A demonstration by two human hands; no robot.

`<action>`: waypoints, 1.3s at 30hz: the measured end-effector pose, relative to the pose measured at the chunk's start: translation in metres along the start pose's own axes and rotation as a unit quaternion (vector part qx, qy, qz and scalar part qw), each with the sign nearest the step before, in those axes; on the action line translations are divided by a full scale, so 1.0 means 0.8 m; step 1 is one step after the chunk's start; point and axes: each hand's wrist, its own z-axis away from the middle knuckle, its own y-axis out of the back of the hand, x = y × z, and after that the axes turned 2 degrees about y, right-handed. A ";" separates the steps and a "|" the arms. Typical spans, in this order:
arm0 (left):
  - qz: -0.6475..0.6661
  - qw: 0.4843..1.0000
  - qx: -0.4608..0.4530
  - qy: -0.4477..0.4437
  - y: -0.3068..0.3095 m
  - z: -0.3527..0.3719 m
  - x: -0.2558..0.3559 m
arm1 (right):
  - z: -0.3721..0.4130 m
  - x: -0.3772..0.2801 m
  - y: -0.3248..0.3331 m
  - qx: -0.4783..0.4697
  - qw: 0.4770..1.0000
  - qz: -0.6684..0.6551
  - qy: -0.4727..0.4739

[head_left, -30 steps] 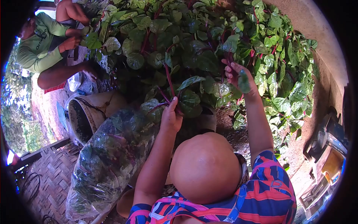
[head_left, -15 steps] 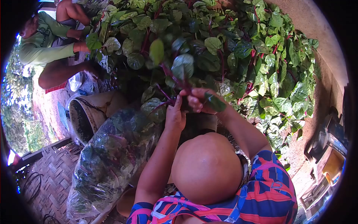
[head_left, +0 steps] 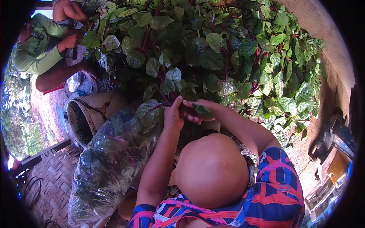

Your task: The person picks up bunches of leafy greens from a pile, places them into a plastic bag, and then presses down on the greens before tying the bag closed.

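My left hand (head_left: 174,117) is closed around the purple-red stems of a small bunch of Malabar spinach (head_left: 173,78), thumb on top. The bunch's broad green leaves fan out beyond the thumb. Close against it on the right, my right hand (head_left: 197,110) has its fingers curled at the same stems, and a green leaf (head_left: 203,110) lies across its back. Just past both hands rises a large heap of Malabar spinach (head_left: 228,57). Where the stems run between my palms is hidden.
A clear plastic bag (head_left: 110,167) filled with similar leaves lies beside my left forearm. Behind it a dirty white bucket (head_left: 85,117) is tipped on its side. Woven matting (head_left: 53,178) covers the lower left. Another person in a green shirt (head_left: 42,47) sits upper left.
My right hand has come down and left, bringing a sprig against the bunch in my left hand. Both hands moved slightly toward me. The other person's arms have drawn back from the heap.
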 end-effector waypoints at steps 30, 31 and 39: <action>0.002 0.999 0.029 -0.019 -0.020 0.009 -0.004 | 0.048 -0.037 -0.019 0.476 0.694 0.311 0.442; 0.020 0.999 0.025 -0.020 -0.026 0.011 -0.003 | 0.040 -0.033 -0.028 0.451 0.697 0.348 0.436; 0.034 0.998 -0.027 -0.036 -0.008 0.009 0.008 | 0.001 -0.008 -0.046 0.297 0.706 0.527 0.369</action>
